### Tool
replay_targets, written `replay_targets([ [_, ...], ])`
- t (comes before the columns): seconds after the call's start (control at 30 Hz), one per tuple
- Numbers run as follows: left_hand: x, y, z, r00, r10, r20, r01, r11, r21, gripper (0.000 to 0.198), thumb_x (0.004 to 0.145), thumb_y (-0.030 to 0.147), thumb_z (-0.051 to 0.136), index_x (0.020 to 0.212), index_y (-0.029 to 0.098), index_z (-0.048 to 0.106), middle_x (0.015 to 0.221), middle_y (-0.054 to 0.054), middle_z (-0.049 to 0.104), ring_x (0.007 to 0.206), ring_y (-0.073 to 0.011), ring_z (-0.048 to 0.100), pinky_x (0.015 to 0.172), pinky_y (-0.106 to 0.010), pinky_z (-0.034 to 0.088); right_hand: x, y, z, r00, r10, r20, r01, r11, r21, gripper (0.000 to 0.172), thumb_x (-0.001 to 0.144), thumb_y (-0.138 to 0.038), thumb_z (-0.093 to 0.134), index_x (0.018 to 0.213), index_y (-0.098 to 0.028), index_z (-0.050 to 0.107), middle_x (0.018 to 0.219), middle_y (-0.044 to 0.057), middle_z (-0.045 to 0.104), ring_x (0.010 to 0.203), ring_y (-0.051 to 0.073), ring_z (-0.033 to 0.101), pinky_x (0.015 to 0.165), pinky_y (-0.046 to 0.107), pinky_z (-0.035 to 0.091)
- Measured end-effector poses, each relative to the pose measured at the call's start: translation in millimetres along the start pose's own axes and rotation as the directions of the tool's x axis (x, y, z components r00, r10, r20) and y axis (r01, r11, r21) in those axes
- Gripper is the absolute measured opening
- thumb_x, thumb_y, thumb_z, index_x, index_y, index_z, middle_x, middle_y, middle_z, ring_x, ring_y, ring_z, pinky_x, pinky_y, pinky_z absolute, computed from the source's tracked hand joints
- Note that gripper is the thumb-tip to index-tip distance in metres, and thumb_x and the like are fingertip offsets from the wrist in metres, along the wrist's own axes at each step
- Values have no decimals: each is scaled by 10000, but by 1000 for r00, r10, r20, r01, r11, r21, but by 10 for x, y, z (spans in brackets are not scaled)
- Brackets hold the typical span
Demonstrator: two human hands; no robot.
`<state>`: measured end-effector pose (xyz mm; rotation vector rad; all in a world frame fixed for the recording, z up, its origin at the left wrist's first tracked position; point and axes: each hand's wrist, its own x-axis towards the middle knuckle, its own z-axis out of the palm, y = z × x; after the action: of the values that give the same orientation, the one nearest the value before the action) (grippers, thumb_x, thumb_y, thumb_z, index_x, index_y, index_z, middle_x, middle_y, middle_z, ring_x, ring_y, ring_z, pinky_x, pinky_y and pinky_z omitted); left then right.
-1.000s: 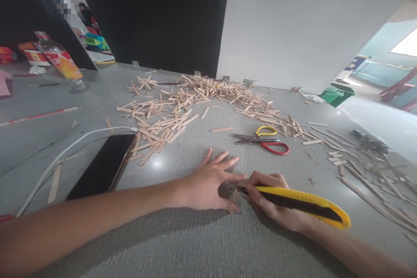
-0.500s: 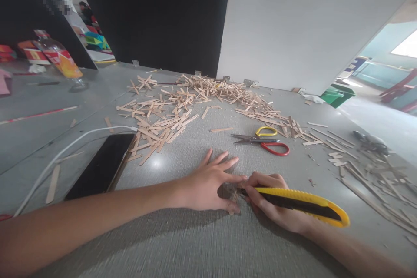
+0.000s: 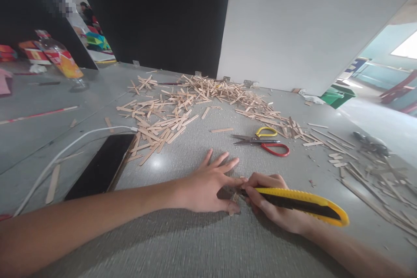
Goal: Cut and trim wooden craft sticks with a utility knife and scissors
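- A small piece of wood [image 3: 235,198] lies on the grey table [image 3: 195,243], between the two hands and partly hidden by fingers.
- The left hand [image 3: 206,187] is spread wide, palm down; its thumb and forefinger rest at opposite ends of that piece, the other three fingers fanned out.
- The right hand [image 3: 273,213] is closed around the front of a yellow and black utility knife [image 3: 304,204], whose handle points back over the wrist. The knife's front end is at the wood; the exact contact of its edge is too small to tell.
- Beyond the hands, scissors [image 3: 257,140] with one yellow and one red handle lie partly open, near a single stick [image 3: 222,130].
- Left of these, a dark phone [image 3: 100,165] lies beside a white cable [image 3: 65,152].
- Farther back, a heap of wooden sticks [image 3: 215,89] spreads before a black panel [image 3: 156,17] and a white panel [image 3: 293,21].
- Thin wooden strips [image 3: 361,189] lie scattered at the right.
- A bottle with an orange label [image 3: 65,63] leans at the far left.
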<state>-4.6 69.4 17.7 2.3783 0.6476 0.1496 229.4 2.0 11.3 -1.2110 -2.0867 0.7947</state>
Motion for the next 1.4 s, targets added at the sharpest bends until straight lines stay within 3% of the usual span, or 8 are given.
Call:
replay_targets([
  [0.3,7,2,-15,998,-36,53,32,996,78,731,930,664,698,1582,430,464,1765,-90,123,1623,-432,15,1224,-781,-49,0,7,-8,1000,-9,-20,8,1000,-13,329,1049,-405,508,793,-224,604,609,-54,623,536,118,555,687,315,434],
  [0.5,3,2,-1,999,-25,35,22,996,82,727,925,650,715,1575,429,478,1765,-81,152,1619,-445,43,1223,-791,-40,21,0,-1,1000,-19,-13,19,999,50,309,1038,-364,522,764,-230,569,575,-63,574,495,107,485,562,269,403],
  [0.73,12,-9,3,999,-19,34,15,994,107,724,931,659,702,1580,441,464,1765,-90,154,1619,-444,45,1217,-801,-30,-2,-8,1,1000,-18,-16,18,1000,22,313,1046,-370,512,774,-227,576,591,-57,602,516,112,523,637,291,435],
  [1.17,-10,2,-4,1000,-4,23,2,996,86,735,922,673,704,1578,439,468,1763,-89,172,1616,-456,59,1213,-809,-23,-15,25,26,998,-66,-3,66,997,33,306,1069,-386,495,817,-227,568,673,-38,575,575,125,496,599,280,394],
  [1.4,15,26,-22,1000,-11,28,8,995,96,802,864,760,705,1565,435,491,1754,-115,186,1617,-454,54,1210,-808,-18,-36,142,25,993,-78,93,68,993,101,242,1058,-380,534,861,-239,553,728,-28,571,606,136,479,614,281,402],
])
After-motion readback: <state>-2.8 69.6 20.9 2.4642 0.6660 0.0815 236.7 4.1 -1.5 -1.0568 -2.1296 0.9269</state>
